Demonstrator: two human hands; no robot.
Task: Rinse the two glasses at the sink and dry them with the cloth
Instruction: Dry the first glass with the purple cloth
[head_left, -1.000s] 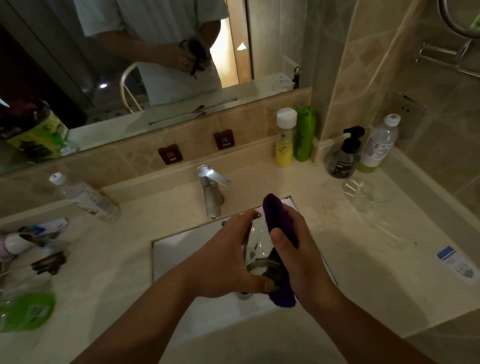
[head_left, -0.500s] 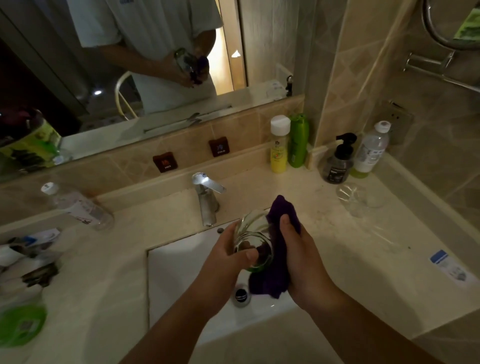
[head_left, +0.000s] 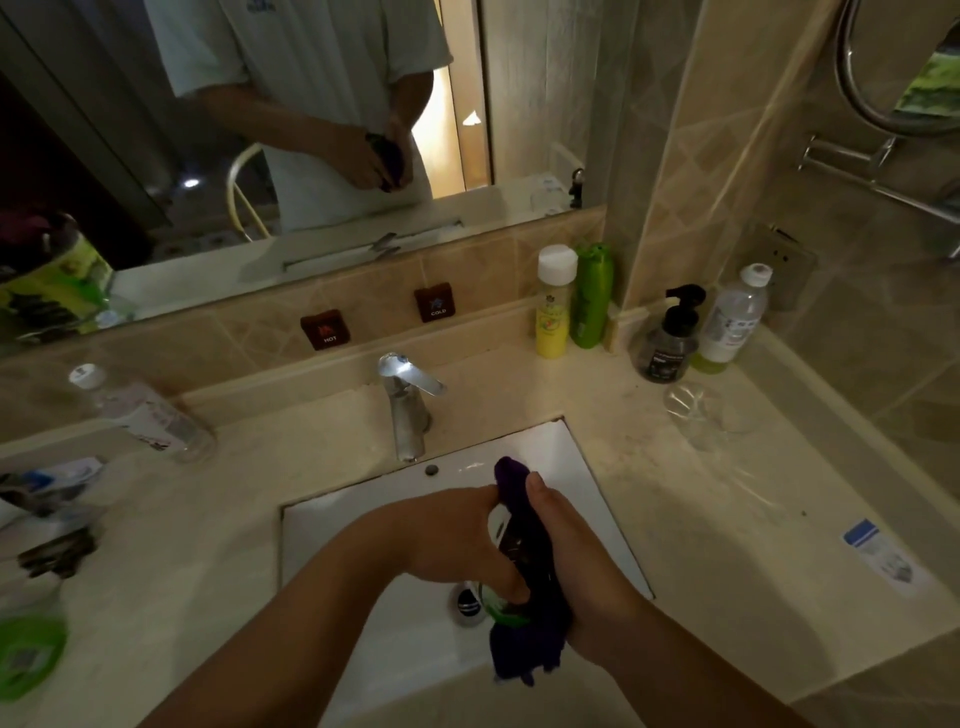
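Over the sink (head_left: 582, 467), the left hand (head_left: 447, 535) grips one glass (head_left: 501, 530) while the right hand (head_left: 571, 540) wraps the purple cloth (head_left: 524, 649) round it — likely so drips fall into the basin. The second glass (head_left: 693, 410) stands far right on the bench (head_left: 727, 519), near the bottles — the tap (head_left: 405, 405) stands clear.

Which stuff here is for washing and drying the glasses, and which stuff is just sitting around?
For the job:
left hand, holding the glass
right hand, holding the purple cloth against it
second glass on the counter
tap
sink

Just sitting around:
yellow bottle
green bottle
black pump bottle
water bottle
lying bottle
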